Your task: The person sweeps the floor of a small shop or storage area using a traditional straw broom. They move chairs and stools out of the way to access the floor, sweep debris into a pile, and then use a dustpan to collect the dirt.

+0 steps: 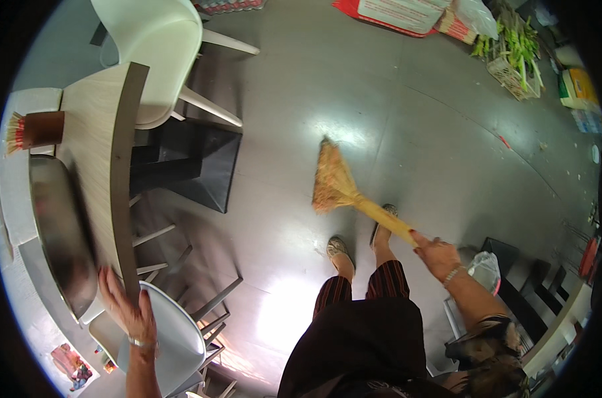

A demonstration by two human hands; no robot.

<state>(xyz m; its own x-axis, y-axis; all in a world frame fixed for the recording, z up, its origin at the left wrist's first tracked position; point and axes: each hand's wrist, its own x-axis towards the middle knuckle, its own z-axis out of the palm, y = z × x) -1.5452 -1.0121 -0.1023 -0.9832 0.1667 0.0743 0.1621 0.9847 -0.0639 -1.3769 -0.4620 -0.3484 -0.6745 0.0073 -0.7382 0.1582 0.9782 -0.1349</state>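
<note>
My right hand [437,257] is closed round the yellow handle of a straw broom [341,179]. The broom's fanned bristles are down by the grey floor, ahead of my feet. At the left, my left hand [125,308] lies with its fingers stretched out at the near end of a wood-topped table [100,126]. Its fingertips are by the rim of a large, shiny metal tray or basin [59,225], blurred; whether they touch it I cannot tell. Below that hand is a pale chair [175,331].
A white chair [158,60] stands beyond the table, whose black base [211,166] juts onto the floor. On the tabletop is a brown holder [43,129] of sticks. A crate of green vegetables [513,73] sits far right, and a lidless-looking bin with a plastic bag [485,270] near right.
</note>
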